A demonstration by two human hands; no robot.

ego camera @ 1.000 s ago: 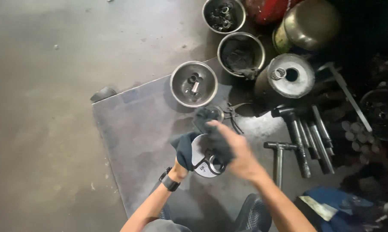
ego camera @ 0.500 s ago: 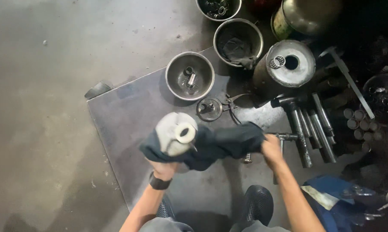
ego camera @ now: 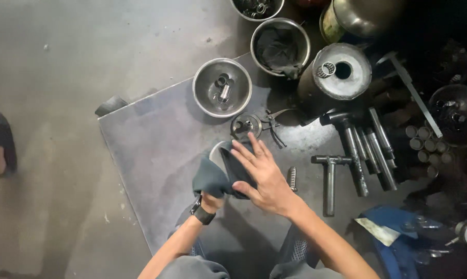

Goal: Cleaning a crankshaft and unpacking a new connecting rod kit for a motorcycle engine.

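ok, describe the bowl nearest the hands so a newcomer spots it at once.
Start at the grey metal sheet on the concrete floor. Near its far edge, just beyond the right hand and the dark cloth, sits a round shiny steel bowl. Unlike the neighbouring bowl stuffed with a dark rag, it holds a few small metal cylinders.

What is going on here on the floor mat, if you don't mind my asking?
A person crouches over a grey mat, working a dark rag around a pale metal part. The left hand grips them from below; the right hand lies flat on the rag. Steel bowls of small parts and T-handled tools lie nearby.
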